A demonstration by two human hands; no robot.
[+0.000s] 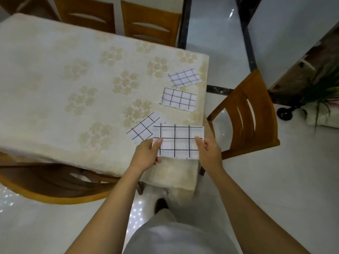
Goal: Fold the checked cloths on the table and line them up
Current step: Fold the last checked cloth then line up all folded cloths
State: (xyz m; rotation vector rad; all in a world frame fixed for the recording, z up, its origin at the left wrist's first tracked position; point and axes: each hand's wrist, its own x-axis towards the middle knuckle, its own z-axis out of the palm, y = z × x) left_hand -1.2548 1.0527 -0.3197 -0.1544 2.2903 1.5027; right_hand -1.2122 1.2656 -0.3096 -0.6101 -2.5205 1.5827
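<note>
You get a single wide-angle view from your head: it faces forward and steeply down, close above the near right corner of the worktop, with floor visible past its edges.

Nothing legible anywhere: no lettering, numbers, labels or brand marks to read on the checked cloths or on the table. Only plain black grid lines on the one, a pale flower print on the other.
</note>
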